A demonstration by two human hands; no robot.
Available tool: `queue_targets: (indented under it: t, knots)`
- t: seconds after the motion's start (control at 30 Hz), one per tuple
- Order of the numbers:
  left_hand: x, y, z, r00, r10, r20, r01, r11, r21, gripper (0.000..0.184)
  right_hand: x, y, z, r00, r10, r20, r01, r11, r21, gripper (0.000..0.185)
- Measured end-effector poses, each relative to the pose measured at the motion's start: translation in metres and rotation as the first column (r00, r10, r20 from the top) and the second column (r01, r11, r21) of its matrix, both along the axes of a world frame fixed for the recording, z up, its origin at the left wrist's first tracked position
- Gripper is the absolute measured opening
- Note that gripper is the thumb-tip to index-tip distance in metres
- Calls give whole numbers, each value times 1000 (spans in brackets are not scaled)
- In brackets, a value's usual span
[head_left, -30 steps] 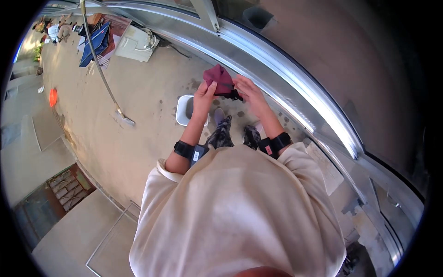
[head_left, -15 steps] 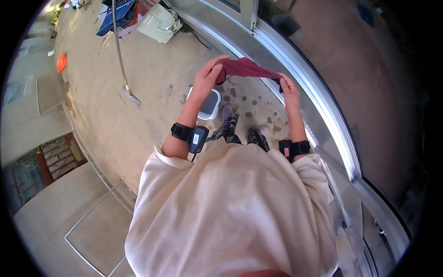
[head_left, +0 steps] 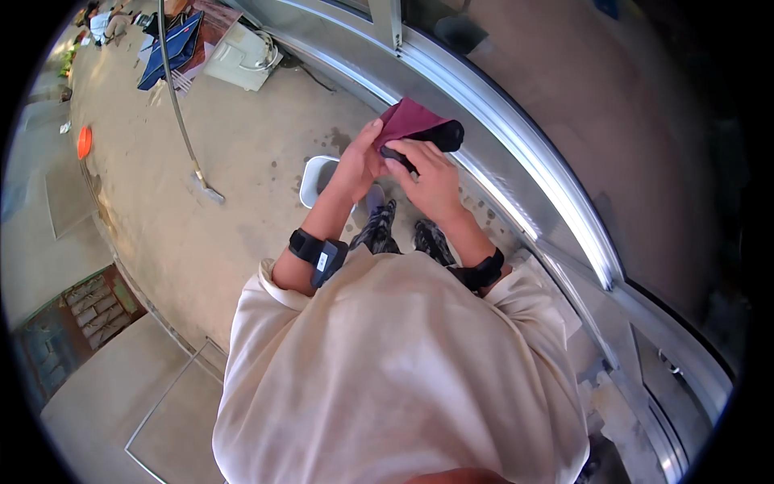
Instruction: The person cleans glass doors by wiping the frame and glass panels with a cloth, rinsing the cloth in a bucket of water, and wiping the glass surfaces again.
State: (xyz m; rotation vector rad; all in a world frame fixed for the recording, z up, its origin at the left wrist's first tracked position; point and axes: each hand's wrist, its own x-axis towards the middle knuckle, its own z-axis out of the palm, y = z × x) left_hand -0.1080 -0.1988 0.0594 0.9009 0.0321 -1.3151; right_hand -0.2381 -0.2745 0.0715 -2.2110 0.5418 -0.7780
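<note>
A maroon cloth [head_left: 409, 118] with a black part on its right side is held up in front of me, above the floor. My left hand [head_left: 360, 161] is closed on its left edge. My right hand [head_left: 429, 179] grips the lower black part, its fingers bent over it close to my left hand. Below and to the left of the cloth stands a white bucket [head_left: 310, 184], partly hidden by my left forearm. Wet spots mark the floor around it.
A long-handled tool [head_left: 179, 121] reaches down to the floor on the left. Farther off are a blue folded item [head_left: 172, 53], a white panel [head_left: 242, 58], an orange basin [head_left: 84, 143] and a person [head_left: 103, 26]. A metal window frame [head_left: 516, 141] runs along the right.
The cloth was stretched wide between my hands half a second ago. Now my right hand has moved left to my left hand, and the cloth is bunched with its black part showing.
</note>
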Motion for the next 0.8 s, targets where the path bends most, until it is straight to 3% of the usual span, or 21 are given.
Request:
queue_targets:
  t: [0.07,0.1,0.13,0.17,0.2,0.27,0.3,0.33,0.37,0.4,0.43,0.47,0.5,0.53,0.6,0.63,0.67,0.73,0.8]
  knots:
    - [1,6,-14,991,-105,-80,100,993,-63,38,-13,2,3,966,240,-93,-247,967,-70,20]
    - [-6,4,-8,998,-33,58,31,999,32,37,-25,-2,3,966,240,-95,-247,966,-70,20]
    - [-9,2,-5,979,28,203,-52,992,114,37,-40,-10,0,965,237,-114,-211,957,200,22]
    - [-5,6,-11,981,0,193,-21,994,105,38,-48,-13,-3,962,237,-136,-152,877,456,24]
    - [-5,10,-12,982,-3,186,-16,995,101,38,-50,-13,-10,962,232,-143,-145,880,453,24]
    - [-11,8,-13,966,-33,256,11,996,88,37,-52,-28,-26,971,-238,-15,216,850,481,35]
    - [-18,5,-13,963,-21,270,-3,996,90,34,-43,-26,-27,969,-246,-5,211,822,529,47]
    - [-26,1,-15,965,-42,258,24,997,73,34,-36,-22,-46,973,-217,77,88,658,748,57]
    - [-34,0,-19,976,-32,217,13,996,86,34,-28,-18,-47,979,-196,59,58,543,838,56]
    - [-38,1,-23,983,-14,180,-5,995,104,34,-22,-13,-48,985,-168,51,23,410,912,56]
    - [-42,2,-31,984,14,175,-37,991,131,28,-19,-10,-50,983,-177,50,28,413,910,56]
    - [-40,4,-45,985,7,174,-30,991,128,28,-16,-6,-55,980,-181,-76,125,276,953,54]
    - [-33,9,-60,890,-104,444,6,976,217,27,-13,-5,-62,967,-164,-196,219,136,966,52]
    - [-23,9,-66,710,-219,670,4,952,306,27,-11,-8,-77,969,-161,-186,210,143,967,52]
    - [-15,15,-68,605,-243,758,-27,945,325,33,-2,-15,-98,996,-67,-61,53,-125,991,52]
    - [-12,17,-66,615,-185,766,-63,957,282,36,5,-21,-99,983,-135,-126,99,-189,977,48]
    - [-11,18,-64,625,-128,770,-98,966,240,40,16,-23,-101,930,-325,-172,146,-104,984,42]
    - [3,3,-70,608,-113,786,-73,978,197,44,43,-30,-96,863,-499,74,-63,37,997,43]
    - [13,-13,-74,595,-103,797,-43,986,159,49,65,-40,-83,842,-518,152,-216,-66,974,43]
